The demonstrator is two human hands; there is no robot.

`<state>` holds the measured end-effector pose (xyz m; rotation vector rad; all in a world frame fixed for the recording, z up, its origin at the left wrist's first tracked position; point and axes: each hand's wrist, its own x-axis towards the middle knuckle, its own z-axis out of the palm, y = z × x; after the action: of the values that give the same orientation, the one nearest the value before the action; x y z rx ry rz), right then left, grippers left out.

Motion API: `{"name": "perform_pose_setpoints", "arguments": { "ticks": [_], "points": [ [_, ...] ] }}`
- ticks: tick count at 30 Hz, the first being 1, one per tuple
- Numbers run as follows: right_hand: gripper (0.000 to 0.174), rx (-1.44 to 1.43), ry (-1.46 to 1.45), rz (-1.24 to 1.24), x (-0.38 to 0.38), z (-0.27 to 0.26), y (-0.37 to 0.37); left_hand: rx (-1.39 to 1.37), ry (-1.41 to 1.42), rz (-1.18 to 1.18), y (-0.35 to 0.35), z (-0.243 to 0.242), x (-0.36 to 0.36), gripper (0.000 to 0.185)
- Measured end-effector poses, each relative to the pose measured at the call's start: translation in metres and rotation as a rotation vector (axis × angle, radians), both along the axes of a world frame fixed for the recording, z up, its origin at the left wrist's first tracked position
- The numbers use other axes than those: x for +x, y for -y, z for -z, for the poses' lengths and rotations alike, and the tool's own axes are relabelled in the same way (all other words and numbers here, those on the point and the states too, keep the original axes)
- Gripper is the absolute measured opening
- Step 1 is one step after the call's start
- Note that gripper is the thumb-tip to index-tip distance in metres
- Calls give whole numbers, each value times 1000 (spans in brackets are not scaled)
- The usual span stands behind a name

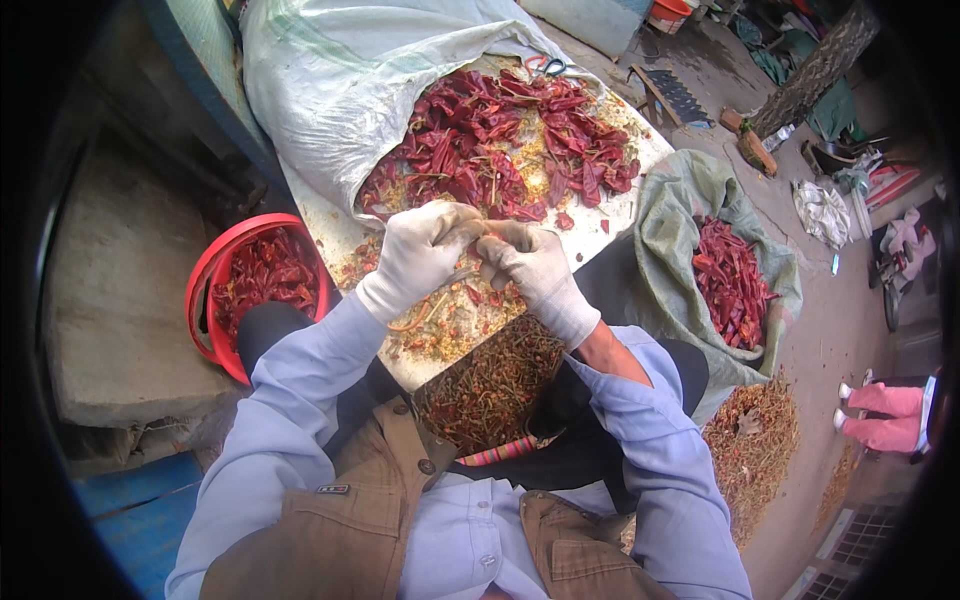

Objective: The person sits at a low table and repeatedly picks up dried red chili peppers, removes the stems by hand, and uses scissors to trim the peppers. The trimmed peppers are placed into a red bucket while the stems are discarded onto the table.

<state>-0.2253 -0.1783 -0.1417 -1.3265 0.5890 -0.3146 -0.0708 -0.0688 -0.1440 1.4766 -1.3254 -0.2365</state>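
Both of my hands wear white knit gloves and meet over the near part of a pale board. My left hand and my right hand pinch a small reddish piece between their fingertips; it looks like dried chili, mostly hidden by the fingers. Just beyond them, dried red chilies spill from a white woven sack onto the board. Under my wrists lie yellow seeds and chili scraps, and an orange loop, perhaps a scissors handle. Another pair of scissors rests at the sack's mouth.
A red bucket of chilies stands at the left, a green woven sack of chilies at the right. Stems and scraps fill the space between my knees. More debris covers the ground at right. A person in pink trousers is farther off.
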Motion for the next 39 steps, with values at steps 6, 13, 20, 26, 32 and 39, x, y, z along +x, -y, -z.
{"name": "perform_pose_setpoints", "arguments": {
  "ticks": [6,13,20,26,32,39],
  "points": [
    [18,-86,-56,-23,-5,-11,-3,226,-672,117,-8,-3,-1,11],
    [14,-69,50,47,-5,-2,-6,140,-1280,222,-3,-3,-2,25],
    [23,147,165,41,-2,9,9,612,182,-128,5,21,60,21],
    [33,262,232,55,-10,11,22,726,-180,-380,-3,51,143,27],
    [24,207,160,42,-10,12,22,907,540,-570,-4,69,144,39],
    [22,140,104,21,-13,13,20,1084,520,-554,2,74,148,35]
  ]
}}
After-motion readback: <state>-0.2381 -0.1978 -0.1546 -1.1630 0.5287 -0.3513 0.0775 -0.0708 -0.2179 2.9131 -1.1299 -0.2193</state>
